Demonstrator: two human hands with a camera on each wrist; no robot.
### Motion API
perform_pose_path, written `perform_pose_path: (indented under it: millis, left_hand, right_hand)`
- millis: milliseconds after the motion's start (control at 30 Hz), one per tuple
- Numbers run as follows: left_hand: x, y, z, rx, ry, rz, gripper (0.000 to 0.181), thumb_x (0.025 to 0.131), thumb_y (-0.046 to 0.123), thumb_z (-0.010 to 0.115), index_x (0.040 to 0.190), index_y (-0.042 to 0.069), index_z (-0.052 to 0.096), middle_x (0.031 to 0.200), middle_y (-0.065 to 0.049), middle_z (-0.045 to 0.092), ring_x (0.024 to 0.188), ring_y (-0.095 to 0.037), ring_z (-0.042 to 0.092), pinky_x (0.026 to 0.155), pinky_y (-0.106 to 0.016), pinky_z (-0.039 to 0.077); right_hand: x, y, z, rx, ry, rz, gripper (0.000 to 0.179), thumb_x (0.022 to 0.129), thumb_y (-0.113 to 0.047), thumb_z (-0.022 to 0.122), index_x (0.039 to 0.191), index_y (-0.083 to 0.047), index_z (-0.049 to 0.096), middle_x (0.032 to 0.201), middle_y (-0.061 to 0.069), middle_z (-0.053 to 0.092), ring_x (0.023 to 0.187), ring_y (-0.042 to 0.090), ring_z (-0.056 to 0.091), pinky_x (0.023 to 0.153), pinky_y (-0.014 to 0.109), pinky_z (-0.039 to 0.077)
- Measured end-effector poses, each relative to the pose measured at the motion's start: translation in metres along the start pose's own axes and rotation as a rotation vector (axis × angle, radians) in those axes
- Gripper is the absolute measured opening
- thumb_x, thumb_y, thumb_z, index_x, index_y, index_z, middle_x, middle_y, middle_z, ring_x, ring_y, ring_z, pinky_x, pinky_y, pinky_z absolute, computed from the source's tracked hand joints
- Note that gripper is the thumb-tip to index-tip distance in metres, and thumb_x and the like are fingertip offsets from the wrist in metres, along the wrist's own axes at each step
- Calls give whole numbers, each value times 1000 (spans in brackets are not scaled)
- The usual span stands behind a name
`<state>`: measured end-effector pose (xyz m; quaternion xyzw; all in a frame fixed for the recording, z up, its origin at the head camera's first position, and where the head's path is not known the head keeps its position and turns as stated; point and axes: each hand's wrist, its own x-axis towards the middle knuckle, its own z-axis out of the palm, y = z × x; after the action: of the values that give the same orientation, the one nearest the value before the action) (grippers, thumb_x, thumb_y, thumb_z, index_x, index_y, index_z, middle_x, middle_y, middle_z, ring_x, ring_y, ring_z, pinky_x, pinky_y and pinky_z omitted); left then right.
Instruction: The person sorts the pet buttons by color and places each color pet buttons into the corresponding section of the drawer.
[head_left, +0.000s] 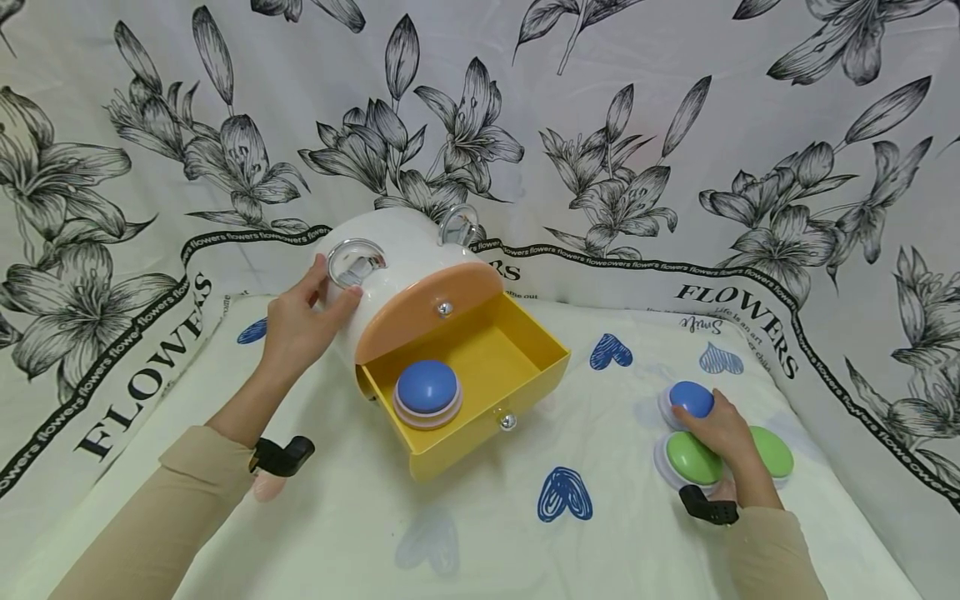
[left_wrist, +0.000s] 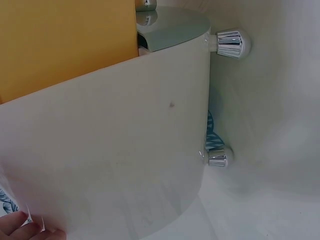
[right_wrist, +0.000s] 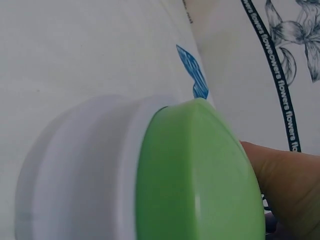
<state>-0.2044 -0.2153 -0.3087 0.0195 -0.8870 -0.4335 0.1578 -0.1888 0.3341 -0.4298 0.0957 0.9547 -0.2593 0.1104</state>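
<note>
A white rounded drawer box [head_left: 393,229] with an orange front and clear ring-shaped ears stands tilted at centre left. Its yellow drawer [head_left: 487,362] is pulled out, with a blue push button [head_left: 427,387] inside at the near left. My left hand [head_left: 303,317] holds the box beside its left ear, thumb on the white shell. The left wrist view shows fingertips [left_wrist: 31,227] against the white side. Over on the right, my right hand [head_left: 720,433] grips another blue push button [head_left: 692,398] between thumb and fingers. Two green push buttons [head_left: 692,457] lie beneath and beside that hand, one partly hidden.
A white cloth with blue hearts [head_left: 565,494] covers the surface. Behind it rises a flower-printed curtain [head_left: 615,167] with a black lettered band. The drawer's clear knob [head_left: 507,421] juts toward me. Short silver-and-clear feet [left_wrist: 232,43] stick out of the box.
</note>
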Motion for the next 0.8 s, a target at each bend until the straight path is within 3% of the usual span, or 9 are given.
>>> perform_pose_path:
  millis: [267,533,800]
  left_hand:
    - [-1,1,-1,0,4,11,75,86,52,54,145,15,25,150,-3,24,132,-39,30,90,-50,44]
    - [0,0,0,-1,8,3,77,85,53,55,145,15,25,149,-3,25,132,-38,31,90,-49,44]
    - [-1,0,-1,-2,2,-3,78,84,55,55,145,16,25,150,-2,24,133,-37,30,90,-47,45]
  right_hand:
    - [0,0,0,-3,19,15,98,88,-53,49,134,23,10,130,45,26,116,56,34,96,62,33]
    - [0,-1,-1,17,31,49,101,85,-58,50,136,20,11,132,44,26,116,55,34,96,62,33]
    - [-2,-10,-5,54,104,32,101,84,-58,51,139,17,11,134,42,26,119,56,32,97,63,32]
